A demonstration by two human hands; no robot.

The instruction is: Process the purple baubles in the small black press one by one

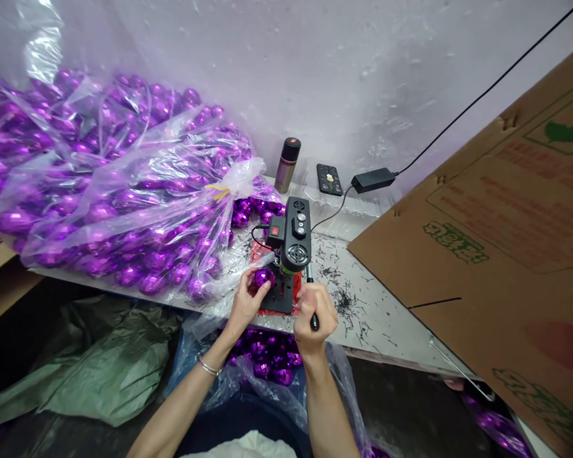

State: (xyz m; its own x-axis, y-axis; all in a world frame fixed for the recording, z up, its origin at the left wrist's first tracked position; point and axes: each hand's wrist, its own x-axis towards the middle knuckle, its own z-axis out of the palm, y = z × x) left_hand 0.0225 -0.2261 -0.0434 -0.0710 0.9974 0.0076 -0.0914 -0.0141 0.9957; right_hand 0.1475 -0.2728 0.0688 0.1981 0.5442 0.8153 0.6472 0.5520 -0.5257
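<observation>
A shiny purple bauble (263, 278) is pinched in the fingers of my left hand (246, 299), close to the front of a small black bench press (297, 232). The press has a lever handle (314, 322) on its right side, and my right hand (316, 313) is wrapped round it. Under the press head, a flat black base (282, 299) rests on red material. The bauble's far side, towards the press, is partly hidden. Below my forearms, an open plastic bag holds more purple baubles (262, 356).
A big clear bag of purple baubles (124, 191), tied with a yellow tie, fills the left. Behind the press are a flask (287, 165), a phone (329, 179) and a power adapter (374, 180). Black scraps (346, 302) litter the tabletop. A large cardboard box (496, 254) leans in from the right.
</observation>
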